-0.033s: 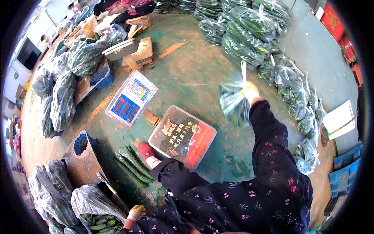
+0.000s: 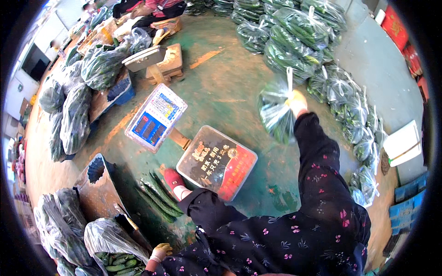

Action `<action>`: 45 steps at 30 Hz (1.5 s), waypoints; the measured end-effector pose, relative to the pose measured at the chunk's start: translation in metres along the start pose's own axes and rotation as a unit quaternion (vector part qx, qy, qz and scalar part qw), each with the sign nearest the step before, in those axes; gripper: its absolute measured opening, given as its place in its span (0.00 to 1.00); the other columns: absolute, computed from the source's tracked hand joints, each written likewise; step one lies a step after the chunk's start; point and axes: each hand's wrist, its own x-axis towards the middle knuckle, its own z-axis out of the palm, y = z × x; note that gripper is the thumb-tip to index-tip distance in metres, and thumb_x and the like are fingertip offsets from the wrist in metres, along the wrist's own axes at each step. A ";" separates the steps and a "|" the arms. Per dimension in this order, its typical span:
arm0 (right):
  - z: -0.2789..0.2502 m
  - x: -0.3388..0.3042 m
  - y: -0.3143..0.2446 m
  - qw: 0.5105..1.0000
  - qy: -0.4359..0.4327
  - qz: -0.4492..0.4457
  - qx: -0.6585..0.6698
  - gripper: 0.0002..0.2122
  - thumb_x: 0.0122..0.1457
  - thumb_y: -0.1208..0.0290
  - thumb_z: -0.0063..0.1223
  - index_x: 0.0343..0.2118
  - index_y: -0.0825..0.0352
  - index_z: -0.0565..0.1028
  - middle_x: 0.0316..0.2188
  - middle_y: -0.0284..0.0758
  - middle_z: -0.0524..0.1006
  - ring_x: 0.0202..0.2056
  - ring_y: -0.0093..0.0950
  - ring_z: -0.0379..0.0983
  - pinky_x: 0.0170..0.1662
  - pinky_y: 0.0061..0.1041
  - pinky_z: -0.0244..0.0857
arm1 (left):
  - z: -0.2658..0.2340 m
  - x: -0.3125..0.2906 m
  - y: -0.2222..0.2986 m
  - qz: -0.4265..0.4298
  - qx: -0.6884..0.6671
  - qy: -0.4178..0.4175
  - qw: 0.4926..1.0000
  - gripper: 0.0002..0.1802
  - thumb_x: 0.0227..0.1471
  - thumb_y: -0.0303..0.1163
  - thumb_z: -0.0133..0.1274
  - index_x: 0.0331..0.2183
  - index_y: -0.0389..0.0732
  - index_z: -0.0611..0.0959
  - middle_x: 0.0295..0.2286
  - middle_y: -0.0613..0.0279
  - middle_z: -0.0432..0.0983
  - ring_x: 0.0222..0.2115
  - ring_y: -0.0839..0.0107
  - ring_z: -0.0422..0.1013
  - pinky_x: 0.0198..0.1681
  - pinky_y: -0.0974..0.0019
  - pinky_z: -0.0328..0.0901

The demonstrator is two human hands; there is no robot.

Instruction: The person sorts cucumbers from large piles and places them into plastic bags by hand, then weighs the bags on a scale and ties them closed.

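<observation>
My right hand (image 2: 297, 102), in a pale yellow-and-white glove, is closed on the neck of a clear plastic bag of cucumbers (image 2: 276, 112). The bag hangs above the green floor, smeared by motion, with a white tie sticking up. At the lower left my left hand (image 2: 160, 252), also gloved, has its fingers curled; its palm is hidden. Beside it sits an open clear bag (image 2: 108, 234) with cucumbers showing at its mouth. Between my hands stands a platform scale (image 2: 216, 163) with a blue-and-white display panel (image 2: 156, 115). Several loose cucumbers (image 2: 159, 198) lie by my red shoe (image 2: 172, 178).
Filled cucumber bags (image 2: 294, 41) are piled at the far right, and a row of tied bags (image 2: 345, 101) runs along the grey wall. Large bags (image 2: 76, 117) and a tipped crate (image 2: 99, 184) stand left. Another scale (image 2: 168, 60) and a seated person (image 2: 161, 9) are farther off.
The held bag has swung slightly up and looks rounder, with my right hand still on its neck. My left hand has not visibly moved.
</observation>
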 end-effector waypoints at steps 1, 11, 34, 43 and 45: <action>-0.008 0.043 -0.006 1.000 0.000 -0.012 -0.021 0.11 0.44 0.68 0.61 0.30 0.67 0.78 0.28 0.47 0.78 0.34 0.43 0.76 0.38 0.38 0.67 | 0.007 0.011 0.021 0.013 0.001 -0.006 1.000 0.18 0.57 0.33 0.51 0.49 0.39 0.74 0.35 0.54 0.78 0.25 0.65 0.75 0.25 0.69 0.68; 0.089 -0.003 -0.071 0.990 0.042 -0.136 -0.016 0.06 0.50 0.73 0.50 0.31 0.62 0.76 0.30 0.45 0.77 0.34 0.48 0.74 0.39 0.42 0.67 | 0.081 -0.019 0.020 0.057 0.099 -0.001 0.993 0.22 0.51 0.33 0.55 0.48 0.38 0.75 0.41 0.52 0.74 0.38 0.59 0.70 0.39 0.63 0.66; 0.028 -0.338 -0.236 0.855 -0.333 -0.251 0.309 0.14 0.56 0.76 0.55 0.45 0.68 0.75 0.42 0.36 0.77 0.43 0.28 0.73 0.50 0.25 0.65 | 0.126 -0.181 -0.045 0.235 -0.055 0.165 0.956 0.24 0.54 0.35 0.51 0.52 0.35 0.73 0.38 0.60 0.77 0.31 0.74 0.73 0.37 0.70 0.69; -0.019 -0.515 -0.337 0.683 -0.546 -0.344 0.342 0.10 0.59 0.77 0.52 0.44 0.71 0.76 0.39 0.32 0.78 0.42 0.22 0.72 0.49 0.20 0.64 | 0.118 -0.345 -0.164 0.442 -0.358 0.388 0.725 0.20 0.60 0.32 0.47 0.53 0.36 0.73 0.41 0.61 0.76 0.36 0.75 0.72 0.45 0.71 0.66; -0.039 -0.559 -0.347 0.647 -0.577 -0.369 0.335 0.09 0.59 0.77 0.51 0.42 0.70 0.76 0.35 0.30 0.77 0.36 0.20 0.71 0.42 0.19 0.66 | 0.117 -0.381 -0.207 0.451 -0.355 0.467 0.672 0.19 0.61 0.31 0.47 0.52 0.36 0.74 0.39 0.61 0.77 0.36 0.75 0.72 0.44 0.71 0.67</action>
